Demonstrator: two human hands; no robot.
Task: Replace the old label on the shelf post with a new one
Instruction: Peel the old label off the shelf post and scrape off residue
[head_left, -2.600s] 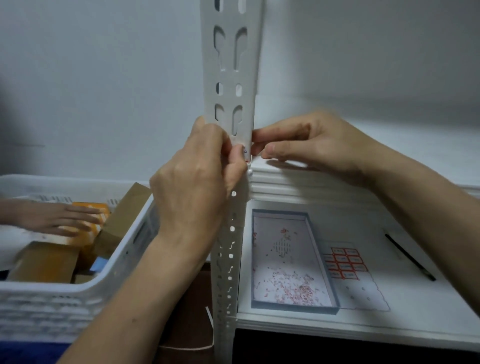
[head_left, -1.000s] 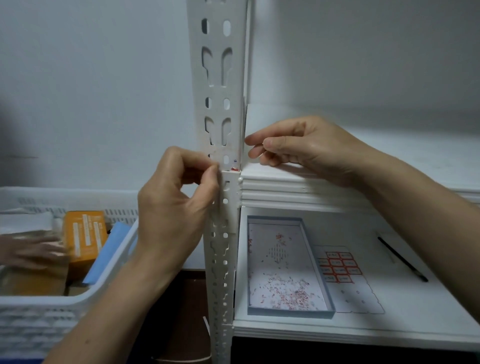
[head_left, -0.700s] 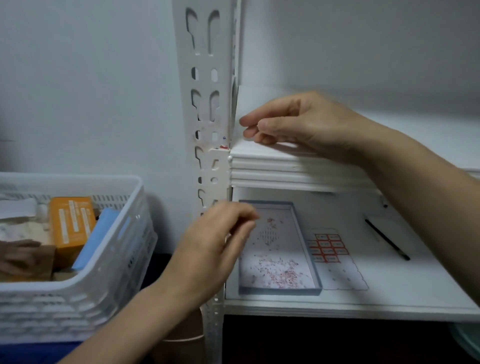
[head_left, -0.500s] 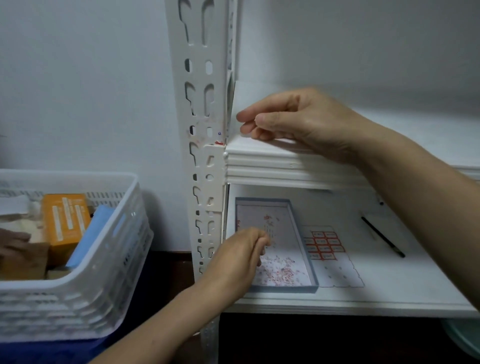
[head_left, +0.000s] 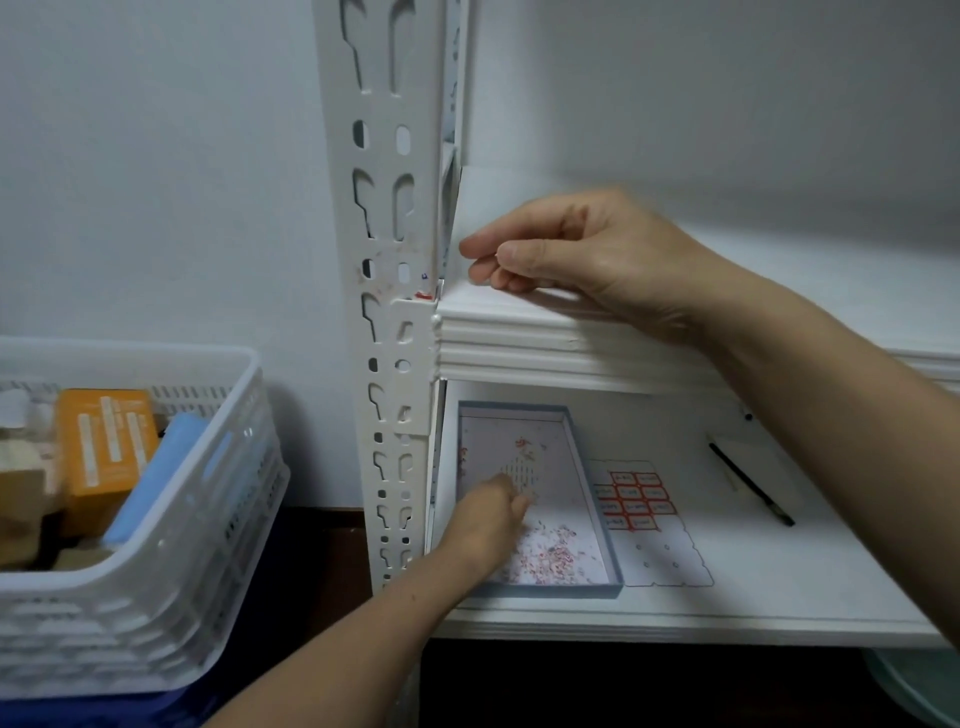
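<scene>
In the lower middle of the frame a shallow blue-rimmed tray (head_left: 592, 590) sits on the lower shelf (head_left: 779, 597), littered with tiny red and grey paper scraps (head_left: 550, 553). The left hand (head_left: 488, 525) hangs over it with fingertips bunched downward; it's too blurred to tell if they pinch anything. At lower left, a white slotted basket (head_left: 156, 571) holds an orange box (head_left: 106, 447), a blue pack (head_left: 166, 467) and brown boxes (head_left: 21, 499).

Just right of the tray lies a label sheet (head_left: 636, 501) with red-bordered labels, and further right a black pen (head_left: 750, 483). The white shelf post (head_left: 384, 260) stands at centre, with a red label remnant (head_left: 423, 296) where the upper shelf (head_left: 571, 338) meets it. The right hand (head_left: 582, 249) rests there, fingers curled, thumb against forefinger; I can't tell what it holds. A plain pale wall is behind.
</scene>
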